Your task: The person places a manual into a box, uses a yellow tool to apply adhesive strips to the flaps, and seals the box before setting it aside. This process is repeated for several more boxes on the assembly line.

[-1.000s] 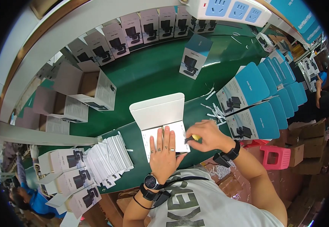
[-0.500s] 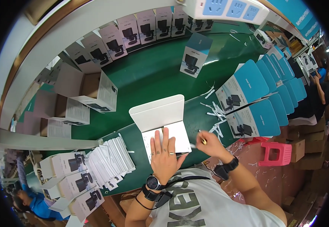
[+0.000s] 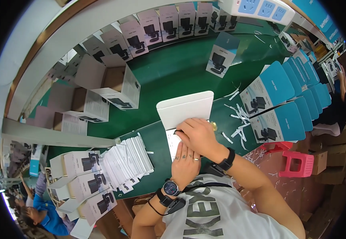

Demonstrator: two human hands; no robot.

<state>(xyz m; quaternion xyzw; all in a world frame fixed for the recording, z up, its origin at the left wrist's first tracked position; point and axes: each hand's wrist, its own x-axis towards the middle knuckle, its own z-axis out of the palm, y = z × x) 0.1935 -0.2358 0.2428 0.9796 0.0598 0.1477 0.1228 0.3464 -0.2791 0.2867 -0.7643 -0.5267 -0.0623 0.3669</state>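
In front of me lies a white carton (image 3: 185,108) with its lid raised and a white printed sheet or insert (image 3: 172,139) inside. My left hand (image 3: 185,166) rests flat on the insert, fingers stretched out, their tips partly under my right hand. Above it, my right hand (image 3: 199,136) reaches across the carton with curled fingers, fingertips near a dark spot at the insert's upper left. A small gold-coloured tool end (image 3: 213,126) sticks out on the right side of that hand; the rest is hidden.
White folded leaflets (image 3: 129,161) are stacked left, beside printed cartons (image 3: 88,162). Torn white strips (image 3: 241,115) lie right, before blue-flapped cartons (image 3: 276,83). One closed carton (image 3: 222,55) stands behind. A pink stool (image 3: 297,163) is on the floor. Other people work at both sides.
My right hand has moved left from beside the carton to over it, crossing my left hand's fingertips. The left hand stays on the insert. The whole view has shifted slightly.
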